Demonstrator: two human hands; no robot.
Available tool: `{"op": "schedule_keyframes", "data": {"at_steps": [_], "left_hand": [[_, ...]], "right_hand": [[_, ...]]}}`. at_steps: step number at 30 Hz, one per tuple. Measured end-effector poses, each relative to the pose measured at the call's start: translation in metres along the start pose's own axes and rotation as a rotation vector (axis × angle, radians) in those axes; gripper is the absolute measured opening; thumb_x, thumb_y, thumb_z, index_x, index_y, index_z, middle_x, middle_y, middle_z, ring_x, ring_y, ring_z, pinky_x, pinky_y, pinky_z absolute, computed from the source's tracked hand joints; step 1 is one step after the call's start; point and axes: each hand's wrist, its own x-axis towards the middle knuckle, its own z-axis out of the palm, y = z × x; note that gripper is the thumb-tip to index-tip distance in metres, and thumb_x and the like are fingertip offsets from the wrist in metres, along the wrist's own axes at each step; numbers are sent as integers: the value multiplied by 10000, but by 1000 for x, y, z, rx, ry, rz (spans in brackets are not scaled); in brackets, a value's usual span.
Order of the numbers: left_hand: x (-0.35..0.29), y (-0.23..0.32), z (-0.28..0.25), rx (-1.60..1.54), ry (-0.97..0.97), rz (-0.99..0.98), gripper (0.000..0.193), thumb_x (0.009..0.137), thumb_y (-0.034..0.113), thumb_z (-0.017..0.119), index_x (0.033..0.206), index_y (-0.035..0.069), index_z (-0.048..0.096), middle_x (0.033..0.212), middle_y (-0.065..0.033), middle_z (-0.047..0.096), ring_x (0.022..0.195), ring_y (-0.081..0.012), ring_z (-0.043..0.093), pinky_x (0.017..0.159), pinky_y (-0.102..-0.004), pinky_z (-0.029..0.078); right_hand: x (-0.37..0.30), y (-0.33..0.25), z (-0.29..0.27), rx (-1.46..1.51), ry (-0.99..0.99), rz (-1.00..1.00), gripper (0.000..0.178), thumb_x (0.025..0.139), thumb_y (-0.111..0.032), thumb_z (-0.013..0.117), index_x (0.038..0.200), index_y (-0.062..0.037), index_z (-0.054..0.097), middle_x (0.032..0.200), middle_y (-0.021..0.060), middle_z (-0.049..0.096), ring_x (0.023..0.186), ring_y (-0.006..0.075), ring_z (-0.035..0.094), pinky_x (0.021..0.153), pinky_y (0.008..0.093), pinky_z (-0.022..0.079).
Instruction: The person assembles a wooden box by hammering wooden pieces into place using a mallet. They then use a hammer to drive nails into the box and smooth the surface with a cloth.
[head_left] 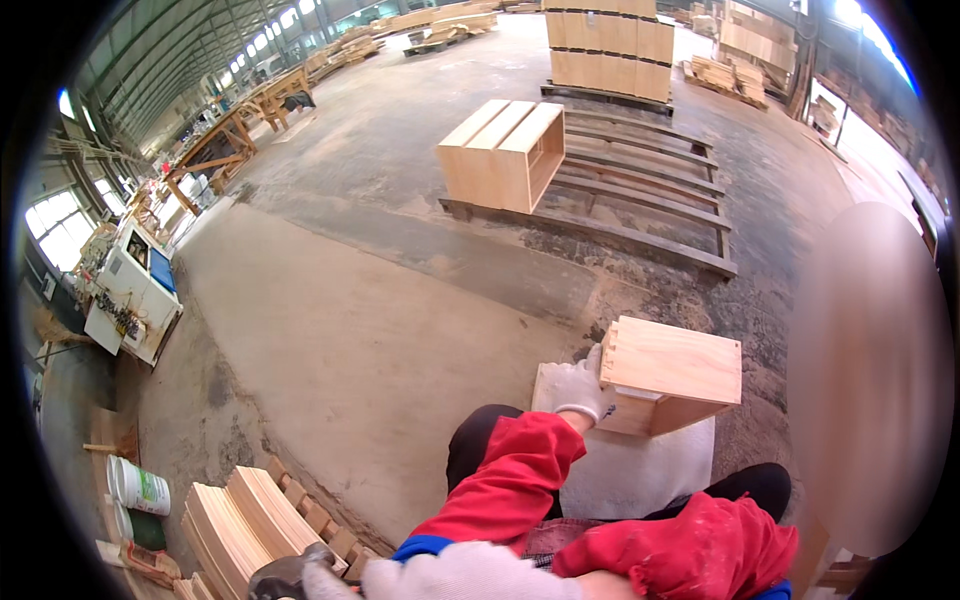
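Note:
My left hand (581,387), in a white work glove, grips the left end of a pale wooden box (672,358). The box lies on its side with its hollow facing me, and finger joints show at its corner. It rests on a light board (640,470) between my knees. Across my body to the lower left reaches my right hand (440,574), also gloved. Its fingers are around a dark grey tool (283,578) at the bottom edge; most of the tool is cut off, so its kind is unclear.
Stacked wooden strips (245,515) stand at lower left, beside white buckets (140,487). Ahead, a slatted pallet (650,205) bears joined boxes (500,150). Behind it rises a tall box stack (610,55). A white machine cabinet (140,285) stands at left. A blurred shape fills the right edge.

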Motion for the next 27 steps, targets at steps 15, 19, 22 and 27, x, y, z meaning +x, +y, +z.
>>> {"op": "schedule_keyframes", "data": {"at_steps": [15,19,22,27], "left_hand": [[2,3,-7,41,-119,-53,801,806,339,705,1503,115,380,1197,-152,651,1071,-312,607,944,-429,452],[26,-32,91,-589,228,55,628,837,409,665,1388,145,518,958,-126,720,859,-266,687,787,-444,489],[11,12,8,-160,-7,22,701,813,242,679,1442,49,437,1139,-241,649,1013,-408,609,938,-442,460],[5,7,-3,-146,16,14,740,756,219,724,1425,51,455,1115,-237,656,1000,-415,604,920,-465,465]], "right_hand": [[-65,93,-11,-261,389,462,435,866,-237,671,1268,-102,578,958,167,696,810,332,705,653,398,567],[-132,161,-4,-387,676,785,397,882,-211,659,1256,-98,589,937,205,697,853,393,688,728,451,557],[-189,194,-14,-361,735,935,424,873,-200,666,1269,-75,582,944,242,692,885,419,676,750,472,540],[-175,171,-31,-234,933,710,468,885,-136,658,1316,0,534,956,233,686,862,302,706,764,350,532]]}}
